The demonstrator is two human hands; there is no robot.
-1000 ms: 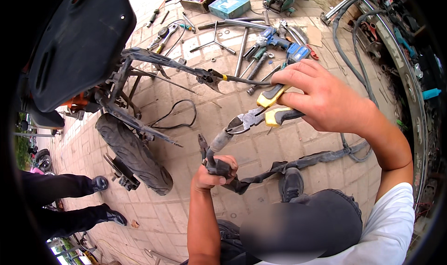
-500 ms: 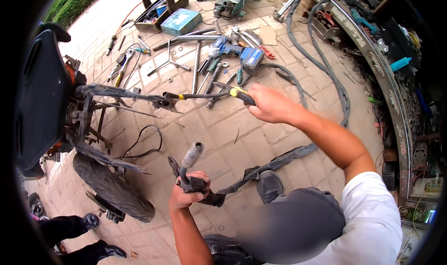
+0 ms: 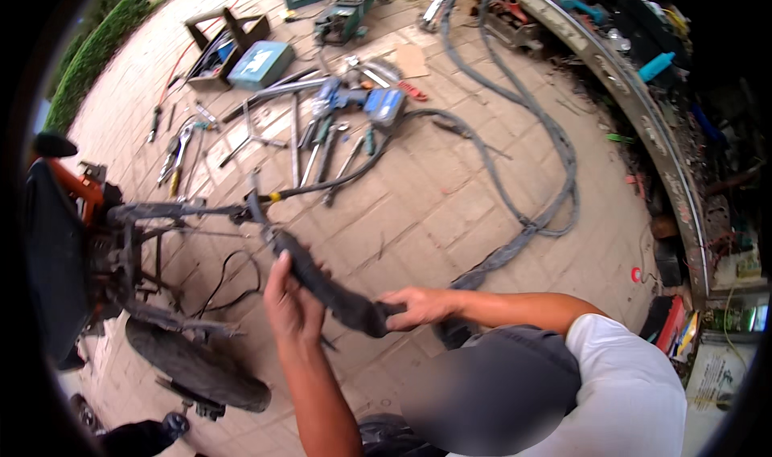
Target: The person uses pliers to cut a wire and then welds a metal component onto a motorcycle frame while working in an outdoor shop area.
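A welding torch [image 3: 326,284] with a dark handle and a curved neck slants across the middle. Its nozzle end points toward the bare metal frame [image 3: 177,211] of a motorbike. My left hand [image 3: 296,300] is wrapped round the front of the handle from below, its thumb along the near side. My right hand [image 3: 418,307] grips the rear end of the handle, where the hose begins. Beyond the torch, a cable [image 3: 310,188] with a yellow band reaches the end of the frame. A dark thin tip shows below my left hand; I cannot tell what it is.
Spanners, bars and a blue cordless impact wrench [image 3: 384,105] lie on the paving beyond. Farther back are a teal case [image 3: 261,65], a wooden tool carrier [image 3: 219,55] and a green machine [image 3: 346,15]. Hoses [image 3: 515,95] loop at right beside a cluttered bench. A motorbike tyre [image 3: 197,368] stands at lower left.
My right hand has come back and down from the frame's cable to the torch's rear; its yellow-and-black pliers no longer show. The torch has tilted toward the frame. The view has shifted right.
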